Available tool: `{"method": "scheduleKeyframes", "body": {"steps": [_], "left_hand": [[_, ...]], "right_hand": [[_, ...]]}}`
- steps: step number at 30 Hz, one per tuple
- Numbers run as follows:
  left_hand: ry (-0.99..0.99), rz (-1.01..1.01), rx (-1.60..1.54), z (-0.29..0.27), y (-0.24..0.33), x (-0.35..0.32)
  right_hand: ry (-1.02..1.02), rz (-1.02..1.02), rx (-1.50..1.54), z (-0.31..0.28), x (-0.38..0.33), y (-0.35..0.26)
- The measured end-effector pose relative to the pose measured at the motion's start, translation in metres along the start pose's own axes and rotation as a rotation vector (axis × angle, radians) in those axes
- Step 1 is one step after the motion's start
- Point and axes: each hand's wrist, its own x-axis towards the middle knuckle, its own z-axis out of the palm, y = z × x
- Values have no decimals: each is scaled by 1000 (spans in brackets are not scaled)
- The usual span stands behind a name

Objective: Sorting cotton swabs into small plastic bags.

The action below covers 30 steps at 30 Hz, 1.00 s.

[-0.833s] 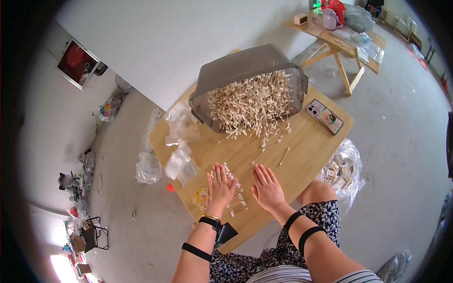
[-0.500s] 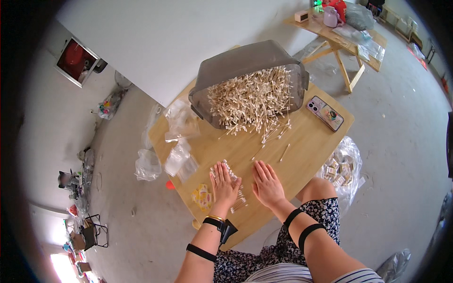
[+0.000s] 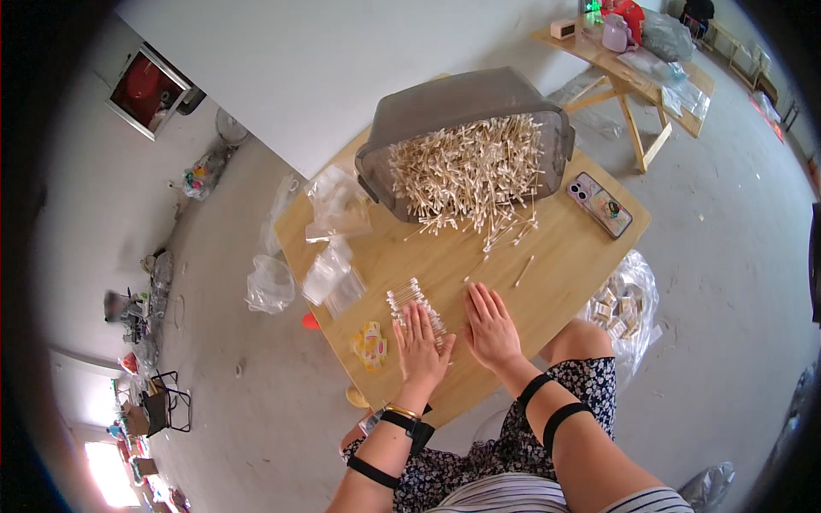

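Observation:
My left hand [image 3: 421,346] lies flat, fingers stretched, over a row of cotton swabs [image 3: 405,291] on the wooden table. The row shows beyond my fingertips and beside them; part of it is hidden under the palm. To the right, my right hand [image 3: 493,329] rests palm down with fingers extended, its tips close to a loose swab partly hidden by them. Another single swab [image 3: 524,271] lies farther to the right. A grey plastic bin [image 3: 453,107], tipped on its side at the far part of the table, spills a heap of cotton swabs [image 3: 466,171] toward me.
Clear plastic bags [image 3: 335,272] lie on the table's left side, with yellow-and-white labels [image 3: 369,345] nearer me. A phone [image 3: 599,204] sits at the right edge. Beside my knee, a clear bag [image 3: 629,308] holds small packs. A second table [image 3: 637,73] stands behind.
My left hand has slid toward me and slightly right along the swab row, uncovering its far end. The right hand stays nearly in place. The view has shifted a little.

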Motion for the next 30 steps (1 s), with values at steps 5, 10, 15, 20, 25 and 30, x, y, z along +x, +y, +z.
{"method": "scheduleKeyframes", "body": {"steps": [5, 10, 15, 20, 25, 30], "left_hand": [[-4, -18, -10, -2, 15, -9], [-3, 7, -42, 8, 11, -20], [103, -27, -214, -4, 13, -27], [319, -208, -769, -3, -17, -43], [361, -193, -989, -4, -14, -57], [372, -134, -1106, 6, -10, -48]], "right_hand": [[-27, 7, -14, 2, -3, 3], [-35, -13, -66, 2, 3, -1], [-36, -4, -35, 5, 1, 3], [38, 20, 219, 3, 6, 6], [48, 174, 714, 4, -3, -28], [28, 81, 830, 23, 1, -68]]}}
